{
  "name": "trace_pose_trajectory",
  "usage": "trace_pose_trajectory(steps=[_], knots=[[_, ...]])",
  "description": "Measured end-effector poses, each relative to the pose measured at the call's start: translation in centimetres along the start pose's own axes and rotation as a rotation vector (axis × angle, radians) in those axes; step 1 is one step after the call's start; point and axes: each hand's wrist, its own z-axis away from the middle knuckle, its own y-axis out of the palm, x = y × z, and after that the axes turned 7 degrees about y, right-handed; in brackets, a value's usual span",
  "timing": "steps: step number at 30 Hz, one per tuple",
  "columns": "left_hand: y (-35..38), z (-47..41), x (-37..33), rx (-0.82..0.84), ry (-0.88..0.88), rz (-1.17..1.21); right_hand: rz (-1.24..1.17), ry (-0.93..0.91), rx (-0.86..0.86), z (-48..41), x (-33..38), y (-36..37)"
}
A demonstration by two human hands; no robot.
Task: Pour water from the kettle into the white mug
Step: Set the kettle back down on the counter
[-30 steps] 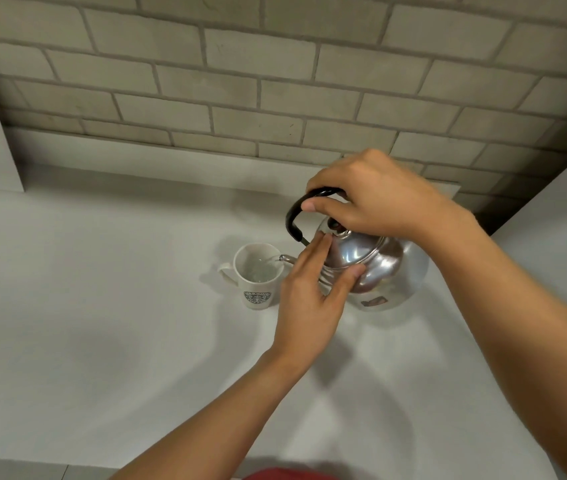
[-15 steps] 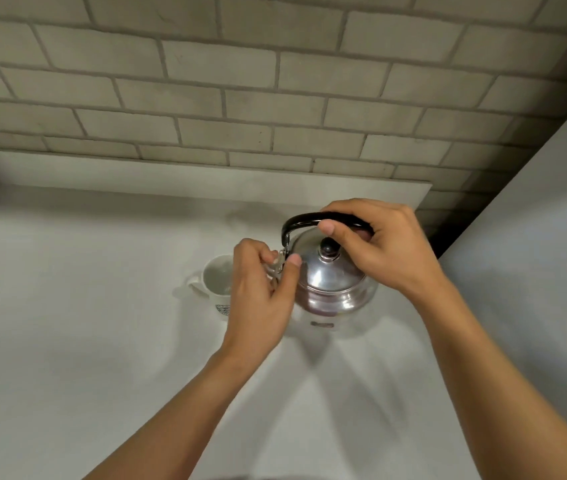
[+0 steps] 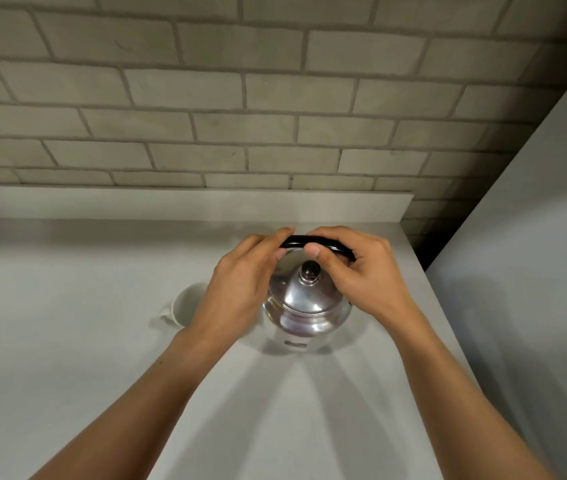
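The stainless steel kettle point(image 3: 304, 306) is standing upright on the white countertop point(image 3: 67, 341), just beside the white mug point(image 3: 188, 304), which is sitting to its left and is partly covered by the left hand point(image 3: 240, 289). The right hand point(image 3: 361, 275) is gripping the black handle point(image 3: 304, 241) with its fingers curled over the bar and its thumb pressing from the near side. The left hand is meeting the handle's left end, fingertips point(image 3: 284, 233) narrowed onto it.

Judging from this, the step in hand is settling or steadying the kettle by its handle. Doing it well is calling for a level base flat on the counter, the spout kept off the mug's rim, and no sideways nudge toward the mug.

The spout is lying hidden behind the left hand, so its position relative to the mug is not showing. The mug's inside is mostly blocked, so the water level is impossible to judge. Whether the left hand is truly clamping the handle or only touching it is hard telling
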Motion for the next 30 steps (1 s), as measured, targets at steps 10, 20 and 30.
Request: trace_pose_trajectory(steps=[10, 20, 30], knots=[[1.2, -7.0, 5.9, -0.047, 0.033, -0.085, 0.293, 0.106, 0.152, -7.0, -4.9, 0.9], [3.9, -13.1, 13.3, -0.005, -0.060, -0.046, 0.312, 0.218, 0.323, -13.9, -9.7, 3.4], [5.9, -13.9, 16.2, 0.022, -0.144, 0.029, 0.316, 0.240, 0.387, -15.7, -12.0, 4.9]])
